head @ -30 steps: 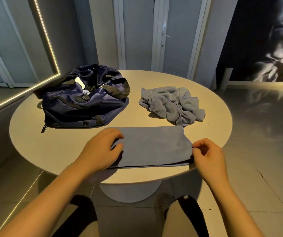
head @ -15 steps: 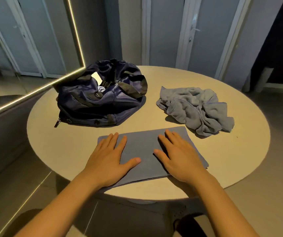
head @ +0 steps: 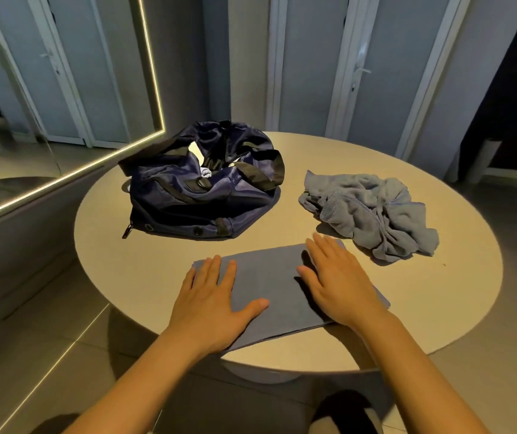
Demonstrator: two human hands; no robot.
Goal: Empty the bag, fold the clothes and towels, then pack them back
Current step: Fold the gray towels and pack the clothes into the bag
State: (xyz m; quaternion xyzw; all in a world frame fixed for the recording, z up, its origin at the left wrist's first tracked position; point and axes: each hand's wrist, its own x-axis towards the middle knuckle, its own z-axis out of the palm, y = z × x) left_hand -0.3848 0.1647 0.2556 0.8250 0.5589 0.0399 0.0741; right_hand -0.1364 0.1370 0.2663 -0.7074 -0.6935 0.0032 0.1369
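Both our hands have changed since a second ago: then they pinched the ends of the folded cloth, now they lie flat on top of it, and our left hand has since slid out nearer the cloth's left end. Neither hand has hold of anything; the fingers are straight and slightly spread, palms down, thumbs pointing inward over the bare middle strip. Our right hand covers the right part, its fingertips reaching the far edge. We judge that we press like this to flatten the fold and smooth out wrinkles, so the layers stay put for the next fold.

The cloth sits at the near side of the round table, its near edge reaching the rim under our left wrist, close enough for us to lean on it. Beyond it on the left the dark blue bag lies slumped and open, kept near for packing; something pale shows in its mouth, so it may not be fully emptied. A crumpled grey-blue towel waits to the right of the bag, apart from both, not yet folded
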